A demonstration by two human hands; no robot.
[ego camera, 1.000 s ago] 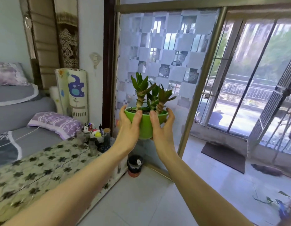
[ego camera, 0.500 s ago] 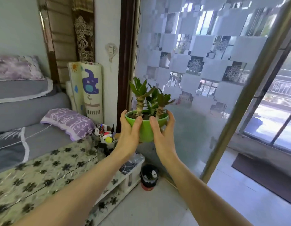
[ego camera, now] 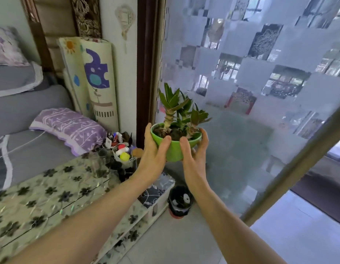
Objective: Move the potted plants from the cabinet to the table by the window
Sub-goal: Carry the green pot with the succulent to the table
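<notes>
Currently, item: green potted plant (ego camera: 176,147), being carried upright between left hand (ego camera: 153,156) and right hand (ego camera: 195,159), fingers curling round its sides. View is swinging closer to the floral-covered counter (ego camera: 51,195) below-left of the fingers; set-down is approaching, not yet done.

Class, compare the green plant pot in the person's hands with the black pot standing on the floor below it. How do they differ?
The green plant pot is held up in the air by both hands, left hand and right hand; the black pot stands on the floor tiles beside the table. The green plant pot is bright and plain and holds spiky succulents; the black pot is dark with white marks and shows no plant. Both are small and round.
</notes>
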